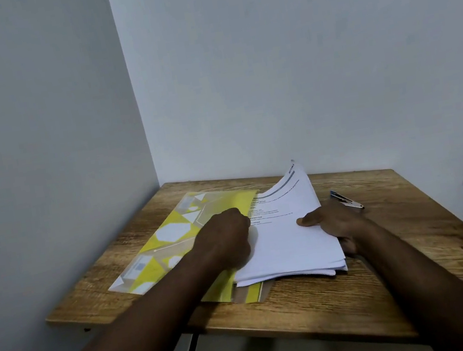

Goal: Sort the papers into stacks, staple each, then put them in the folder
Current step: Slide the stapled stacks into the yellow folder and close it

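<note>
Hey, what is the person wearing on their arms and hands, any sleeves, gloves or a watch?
No gloves on the left hand or the right hand, and no watch or bracelet at either wrist. Both forearms are bare, with no sleeve in view. Whether any ring is worn cannot be told.

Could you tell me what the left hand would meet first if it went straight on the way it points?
Probably the paper stack: the left hand points forward-right, and the sheets' edge lies right at its knuckles.

One folder (173,238), one pile of papers (288,242), one stapler (346,200) and one table (401,255) are counted, with two hands: left hand (224,236), right hand (337,221).
</note>
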`<act>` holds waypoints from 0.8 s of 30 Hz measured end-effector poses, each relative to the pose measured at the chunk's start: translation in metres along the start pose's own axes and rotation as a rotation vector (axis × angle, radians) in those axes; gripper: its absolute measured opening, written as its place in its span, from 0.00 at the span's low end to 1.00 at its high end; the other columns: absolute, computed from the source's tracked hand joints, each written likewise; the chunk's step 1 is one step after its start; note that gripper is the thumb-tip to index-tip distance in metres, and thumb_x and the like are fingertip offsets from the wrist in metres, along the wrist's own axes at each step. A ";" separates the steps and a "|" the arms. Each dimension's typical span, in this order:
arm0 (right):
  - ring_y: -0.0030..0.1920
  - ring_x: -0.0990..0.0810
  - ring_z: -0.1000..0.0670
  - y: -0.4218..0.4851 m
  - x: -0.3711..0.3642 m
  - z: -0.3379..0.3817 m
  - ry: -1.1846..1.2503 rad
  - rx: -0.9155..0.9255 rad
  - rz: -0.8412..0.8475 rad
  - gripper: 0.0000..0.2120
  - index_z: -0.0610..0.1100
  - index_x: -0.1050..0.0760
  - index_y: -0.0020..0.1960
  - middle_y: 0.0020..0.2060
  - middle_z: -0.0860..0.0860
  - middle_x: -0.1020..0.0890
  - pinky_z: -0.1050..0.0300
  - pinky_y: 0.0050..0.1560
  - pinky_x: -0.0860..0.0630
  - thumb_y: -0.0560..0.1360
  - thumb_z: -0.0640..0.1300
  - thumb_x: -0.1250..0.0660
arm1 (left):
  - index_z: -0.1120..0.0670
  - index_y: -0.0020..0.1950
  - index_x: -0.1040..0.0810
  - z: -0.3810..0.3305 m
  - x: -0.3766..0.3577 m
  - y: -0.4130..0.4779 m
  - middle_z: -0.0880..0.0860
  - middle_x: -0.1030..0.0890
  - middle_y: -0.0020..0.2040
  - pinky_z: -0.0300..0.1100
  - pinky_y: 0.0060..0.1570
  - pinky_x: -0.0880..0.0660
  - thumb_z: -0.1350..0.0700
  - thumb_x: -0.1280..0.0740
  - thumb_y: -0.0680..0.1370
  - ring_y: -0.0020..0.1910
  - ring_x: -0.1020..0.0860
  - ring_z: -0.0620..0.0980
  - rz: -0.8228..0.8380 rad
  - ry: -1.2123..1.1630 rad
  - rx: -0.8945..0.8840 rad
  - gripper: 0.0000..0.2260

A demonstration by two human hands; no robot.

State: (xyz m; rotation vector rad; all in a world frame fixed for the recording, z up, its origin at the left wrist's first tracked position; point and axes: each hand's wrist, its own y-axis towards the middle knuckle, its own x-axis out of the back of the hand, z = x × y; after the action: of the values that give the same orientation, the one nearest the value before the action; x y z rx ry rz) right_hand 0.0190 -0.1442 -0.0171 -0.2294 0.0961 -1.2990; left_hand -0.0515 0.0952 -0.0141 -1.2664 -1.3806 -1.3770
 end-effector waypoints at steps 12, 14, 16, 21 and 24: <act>0.43 0.11 0.41 -0.007 -0.030 -0.003 0.105 0.004 0.058 0.09 0.31 0.20 0.58 0.47 0.39 0.12 0.50 0.40 0.14 0.79 0.31 0.30 | 0.60 0.58 0.19 -0.041 -0.002 0.008 0.58 0.21 0.60 0.48 0.52 0.21 0.62 0.33 0.76 0.58 0.20 0.63 0.021 -0.012 0.000 0.11; 0.47 0.11 0.37 0.003 -0.034 -0.008 0.043 0.033 0.002 0.14 0.32 0.21 0.63 0.50 0.38 0.12 0.41 0.52 0.14 0.78 0.33 0.28 | 0.59 0.61 0.19 -0.046 -0.002 0.012 0.58 0.21 0.63 0.49 0.57 0.21 0.61 0.32 0.76 0.62 0.20 0.62 0.016 -0.071 0.029 0.14; 0.48 0.11 0.38 0.006 -0.039 -0.010 -0.058 0.076 -0.049 0.19 0.36 0.22 0.66 0.53 0.40 0.13 0.36 0.56 0.16 0.76 0.37 0.26 | 0.59 0.67 0.20 -0.048 -0.001 0.015 0.57 0.21 0.67 0.50 0.64 0.23 0.61 0.32 0.77 0.67 0.23 0.60 0.003 -0.143 0.059 0.18; 0.51 0.12 0.42 0.002 -0.052 -0.009 -0.113 0.152 0.081 0.11 0.44 0.17 0.61 0.52 0.44 0.11 0.39 0.59 0.17 0.81 0.41 0.34 | 0.59 0.68 0.20 -0.059 0.005 0.024 0.57 0.21 0.67 0.52 0.65 0.25 0.59 0.32 0.79 0.67 0.23 0.59 -0.081 -0.199 0.060 0.17; 0.51 0.12 0.40 0.002 -0.046 -0.004 -0.014 0.076 0.086 0.16 0.43 0.18 0.60 0.50 0.42 0.11 0.42 0.53 0.16 0.86 0.52 0.38 | 0.55 0.70 0.20 -0.058 0.003 0.027 0.54 0.21 0.69 0.49 0.68 0.27 0.61 0.34 0.78 0.70 0.24 0.57 -0.138 -0.271 0.071 0.20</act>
State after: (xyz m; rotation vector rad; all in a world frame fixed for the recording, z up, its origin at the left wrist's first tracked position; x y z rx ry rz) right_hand 0.0075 -0.1001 -0.0238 -0.1672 0.0438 -1.2126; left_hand -0.0325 0.0356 0.0000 -1.3697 -1.7147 -1.2680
